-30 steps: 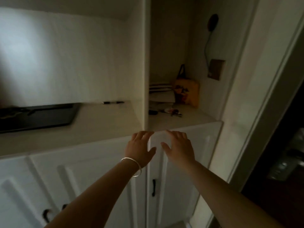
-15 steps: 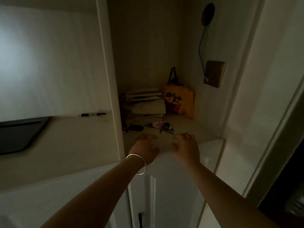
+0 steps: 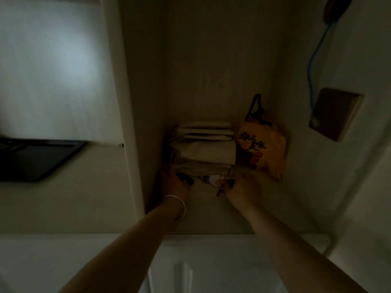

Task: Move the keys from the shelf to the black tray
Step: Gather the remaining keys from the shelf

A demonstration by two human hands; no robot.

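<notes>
The keys (image 3: 215, 179), a dark bunch with a pale pink fob, lie on the shelf (image 3: 207, 214) inside a dim nook. My right hand (image 3: 243, 188) reaches in from the right and its fingertips touch the bunch's right end. In this dim light I cannot make out whether they grip it. My left hand (image 3: 174, 183), a thin bangle on its wrist, rests at the left of the keys beside a dark fob (image 3: 186, 179); its fingers are lost in shadow. The black tray (image 3: 40, 159) sits on the counter to the left, beyond a white divider (image 3: 124, 127).
Folded pale cloths (image 3: 206, 144) are stacked at the back of the nook. An orange bag (image 3: 262, 149) leans next to them on the right. A brown wall plate (image 3: 335, 114) with a blue cord is fixed to the right wall. White cabinet doors (image 3: 211, 269) lie below.
Both hands have moved forward from the cabinet's front edge into the nook and now reach the keys. The view has moved closer and turned right, so the tray sits further left.
</notes>
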